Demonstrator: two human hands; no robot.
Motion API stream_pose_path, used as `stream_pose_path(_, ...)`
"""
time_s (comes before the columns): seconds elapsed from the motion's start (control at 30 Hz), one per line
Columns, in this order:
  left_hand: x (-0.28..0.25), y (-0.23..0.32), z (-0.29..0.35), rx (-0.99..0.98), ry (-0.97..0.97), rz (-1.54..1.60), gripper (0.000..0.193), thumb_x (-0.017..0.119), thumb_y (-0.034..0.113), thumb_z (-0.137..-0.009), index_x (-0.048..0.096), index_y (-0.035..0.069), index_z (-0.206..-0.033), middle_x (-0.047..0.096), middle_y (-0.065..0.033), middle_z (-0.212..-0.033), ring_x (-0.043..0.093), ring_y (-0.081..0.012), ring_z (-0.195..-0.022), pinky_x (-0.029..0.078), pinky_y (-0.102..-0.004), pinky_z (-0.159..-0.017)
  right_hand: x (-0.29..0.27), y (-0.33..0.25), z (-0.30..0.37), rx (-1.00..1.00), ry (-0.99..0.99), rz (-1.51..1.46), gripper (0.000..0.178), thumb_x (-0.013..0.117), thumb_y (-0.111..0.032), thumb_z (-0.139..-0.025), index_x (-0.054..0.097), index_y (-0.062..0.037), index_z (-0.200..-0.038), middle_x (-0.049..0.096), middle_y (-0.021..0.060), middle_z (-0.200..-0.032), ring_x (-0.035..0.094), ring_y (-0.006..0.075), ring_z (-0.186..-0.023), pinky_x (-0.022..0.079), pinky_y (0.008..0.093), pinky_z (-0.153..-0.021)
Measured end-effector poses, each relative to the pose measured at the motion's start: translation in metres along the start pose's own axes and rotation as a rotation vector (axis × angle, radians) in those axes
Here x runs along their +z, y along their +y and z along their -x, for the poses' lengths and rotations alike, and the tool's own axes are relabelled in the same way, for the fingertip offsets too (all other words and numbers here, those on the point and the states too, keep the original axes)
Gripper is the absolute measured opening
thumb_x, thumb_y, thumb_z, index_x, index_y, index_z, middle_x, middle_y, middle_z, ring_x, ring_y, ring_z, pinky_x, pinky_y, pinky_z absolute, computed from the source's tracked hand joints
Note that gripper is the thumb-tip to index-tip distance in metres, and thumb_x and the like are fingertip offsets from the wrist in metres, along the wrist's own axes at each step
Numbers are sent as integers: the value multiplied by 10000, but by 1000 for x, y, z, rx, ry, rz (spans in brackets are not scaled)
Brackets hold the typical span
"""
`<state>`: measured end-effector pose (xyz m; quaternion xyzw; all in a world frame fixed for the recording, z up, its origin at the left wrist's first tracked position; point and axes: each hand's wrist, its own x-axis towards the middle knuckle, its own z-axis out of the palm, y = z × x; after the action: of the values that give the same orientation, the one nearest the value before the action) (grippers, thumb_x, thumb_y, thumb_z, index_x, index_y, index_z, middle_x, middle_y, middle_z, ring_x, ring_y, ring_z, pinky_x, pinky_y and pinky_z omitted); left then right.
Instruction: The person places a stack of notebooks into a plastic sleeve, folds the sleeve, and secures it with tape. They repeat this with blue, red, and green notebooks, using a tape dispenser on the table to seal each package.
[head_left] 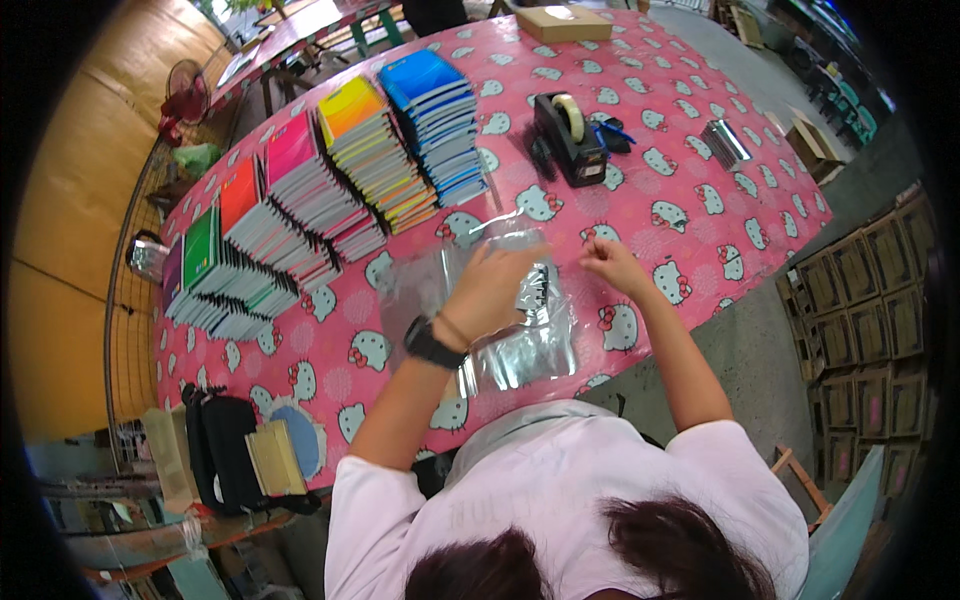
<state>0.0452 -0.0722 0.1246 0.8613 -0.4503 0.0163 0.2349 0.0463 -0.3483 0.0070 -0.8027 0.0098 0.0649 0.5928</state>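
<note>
Clear, shiny plastic sheets or bags (pixel 520 355) lie in a loose pile on the table in front of me. My left hand (pixel 490 295), with a black watch on the wrist, reaches over the pile, palm down. Its fingers stretch toward the upper right and are slightly blurred. Beside its fingers, a row of short black marks (pixel 541 287) shows on the plastic. To the right of the pile, my right hand (pixel 615 265) is raised with its fingers curled together. Whether anything thin is pinched in it cannot be made out.
Stacked notebooks stand at left: blue (pixel 430 115), yellow (pixel 370 150), pink (pixel 315 180), red (pixel 265 215), green (pixel 225 265). Beyond the plastic are a black tape dispenser (pixel 575 150), a small silvery stack (pixel 727 144) and a cardboard box (pixel 565 24). A black bag (pixel 222 445) sits at near left.
</note>
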Motion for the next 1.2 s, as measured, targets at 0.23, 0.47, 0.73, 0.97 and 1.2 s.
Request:
stream_pose_path(0.23,34,-11,42,-349,530,1030,954,833,18,-564,277,48,-1339,460,-130,-1242,499,-233,-1133,445,-343,-961,39,-40,47,-92,-264,-275,764,736,-102,-678,357,-18,-1336,497,105,-1238,466,209,-1146,378,329,-981)
stream_pose_path(0.47,59,-25,46,-311,450,875,847,817,111,-634,354,32,-1339,485,-115,-1205,507,-194,-1078,449,-308,-896,66,-75,33,-192,-231,-174,815,782,-156,-645,389,-92,-1356,482,77,-1278,474,199,-1141,383,329,-956)
stream_pose_path(0.73,-28,-35,12,-589,208,515,582,644,83,-787,416,52,-1321,541,-101,-1212,526,-153,-1047,472,-270,-812,56,-149,9,-477,138,518,141,636,-99,-796,656,-45,-924,653,-16,-776,556,96,-603,454,277,-564)
stream_pose_path(0.97,28,-53,66,-312,513,696,841,772,74,-657,331,48,-1372,509,-94,-1267,504,-207,-1147,392,-344,-990,41,-76,35,-357,-20,31,575,691,-55,-694,503,-53,-1237,591,62,-1123,522,165,-1029,410,328,-876)
stream_pose_path(1.2,32,-28,43,-522,223,918,912,829,60,-567,356,60,-1347,500,-131,-1249,486,-255,-1158,370,-370,-1020,64,-82,43,-206,-120,23,764,790,-143,-615,450,-73,-1295,558,87,-1186,487,234,-1141,363,375,-979)
